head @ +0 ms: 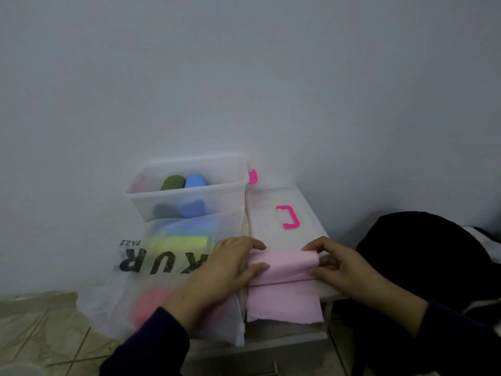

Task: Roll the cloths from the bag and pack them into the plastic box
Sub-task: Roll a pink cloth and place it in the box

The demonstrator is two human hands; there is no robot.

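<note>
Cloths are partly packed: a green roll (172, 182) and a blue roll (195, 180) lie in the plastic box (187, 198); the left hand (217, 270) and right hand (339, 263) each pinch the pink cloth (282, 283), half rolled, at the surface's near edge; more coloured cloths wait in the bag (162, 267).

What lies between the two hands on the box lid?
In the head view, the partly rolled pink cloth spans the gap between the left hand and the right hand, both holding its roll.
</note>
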